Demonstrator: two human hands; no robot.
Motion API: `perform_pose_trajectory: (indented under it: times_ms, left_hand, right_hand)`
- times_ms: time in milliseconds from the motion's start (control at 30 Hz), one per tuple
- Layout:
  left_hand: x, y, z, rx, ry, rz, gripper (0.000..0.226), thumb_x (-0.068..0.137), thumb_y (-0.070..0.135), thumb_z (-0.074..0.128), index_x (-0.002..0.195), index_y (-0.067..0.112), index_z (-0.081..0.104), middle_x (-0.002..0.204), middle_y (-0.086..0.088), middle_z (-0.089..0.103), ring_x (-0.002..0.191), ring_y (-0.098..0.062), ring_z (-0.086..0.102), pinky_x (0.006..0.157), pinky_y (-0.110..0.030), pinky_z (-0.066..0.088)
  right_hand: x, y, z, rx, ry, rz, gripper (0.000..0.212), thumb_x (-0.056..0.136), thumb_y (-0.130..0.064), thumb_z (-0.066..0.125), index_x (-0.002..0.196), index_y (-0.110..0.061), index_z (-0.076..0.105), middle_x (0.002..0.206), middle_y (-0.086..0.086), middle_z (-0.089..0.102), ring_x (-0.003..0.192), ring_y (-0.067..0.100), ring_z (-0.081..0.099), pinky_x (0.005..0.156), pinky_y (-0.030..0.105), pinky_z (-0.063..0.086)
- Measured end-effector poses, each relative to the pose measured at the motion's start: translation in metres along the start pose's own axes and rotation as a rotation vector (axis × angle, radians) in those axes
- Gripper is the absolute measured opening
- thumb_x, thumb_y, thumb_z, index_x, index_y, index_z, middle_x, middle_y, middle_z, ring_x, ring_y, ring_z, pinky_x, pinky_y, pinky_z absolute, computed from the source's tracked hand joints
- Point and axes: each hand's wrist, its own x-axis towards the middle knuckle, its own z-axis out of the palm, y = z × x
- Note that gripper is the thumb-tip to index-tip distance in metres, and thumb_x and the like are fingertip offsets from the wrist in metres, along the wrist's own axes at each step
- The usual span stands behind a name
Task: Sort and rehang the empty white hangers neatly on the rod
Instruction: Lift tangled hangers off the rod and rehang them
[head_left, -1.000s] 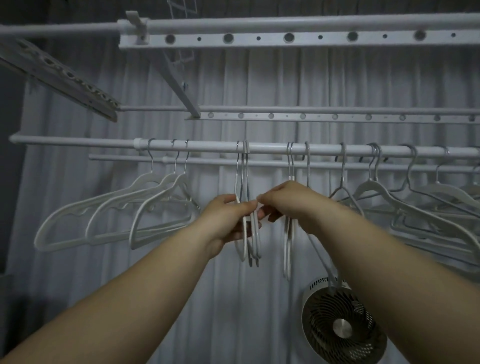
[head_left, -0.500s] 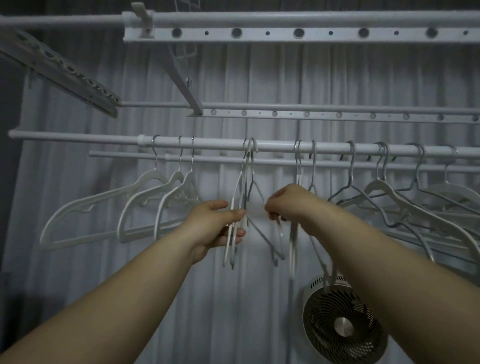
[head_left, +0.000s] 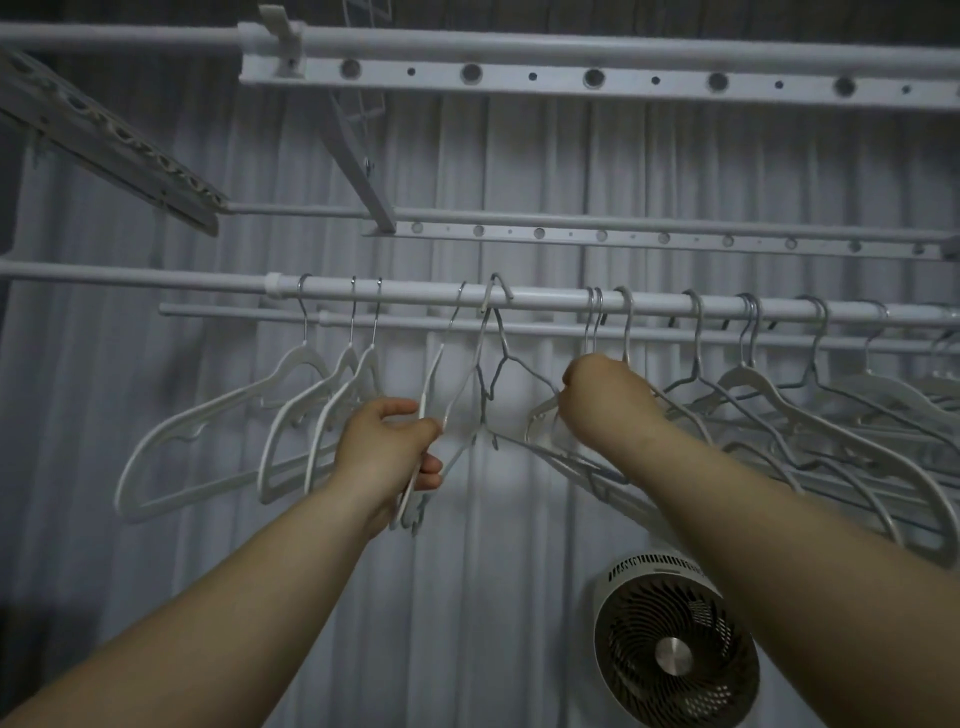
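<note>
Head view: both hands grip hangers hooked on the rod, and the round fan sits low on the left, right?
No. The head view shows the fan low on the right. The left hand and right hand do grip hangers hooked on the rod.

Both arms extend forward and upward, with bare forearms rising from the lower corners. The left hand (head_left: 387, 447) shows its back to the camera; thumb and curled fingers pinch a thin white hanger (head_left: 430, 387). The right hand (head_left: 605, 400) sits slightly higher, fingers curled down around a second hanger (head_left: 540, 408). The hands are apart.
</note>
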Motion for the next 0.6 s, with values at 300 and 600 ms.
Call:
perform_pose_trajectory:
  times_ms: [300, 600]
  left_hand:
    - [0.002, -0.002, -0.017, 0.016, 0.033, -0.013, 0.021, 0.088, -0.002, 0.051, 0.105, 0.009, 0.042, 0.067, -0.009, 0.045, 0.019, -0.001, 0.043, 0.028, -0.011, 0.04]
    - [-0.006, 0.005, -0.025, 0.063, -0.029, -0.04, 0.025, 0.088, 0.004, 0.054, 0.107, 0.014, 0.041, 0.074, -0.008, 0.053, 0.024, -0.001, 0.05, 0.031, -0.012, 0.044]
  right_hand:
    - [0.005, -0.021, 0.0, -0.049, 0.015, -0.048, 0.018, 0.091, 0.003, 0.044, 0.096, 0.001, 0.061, 0.12, 0.019, 0.062, 0.112, 0.033, 0.058, 0.089, 0.034, 0.047]
    - [0.016, -0.019, 0.006, -0.021, 0.031, -0.009, 0.021, 0.09, 0.004, 0.044, 0.1, 0.004, 0.062, 0.12, 0.022, 0.062, 0.111, 0.034, 0.058, 0.088, 0.036, 0.049]
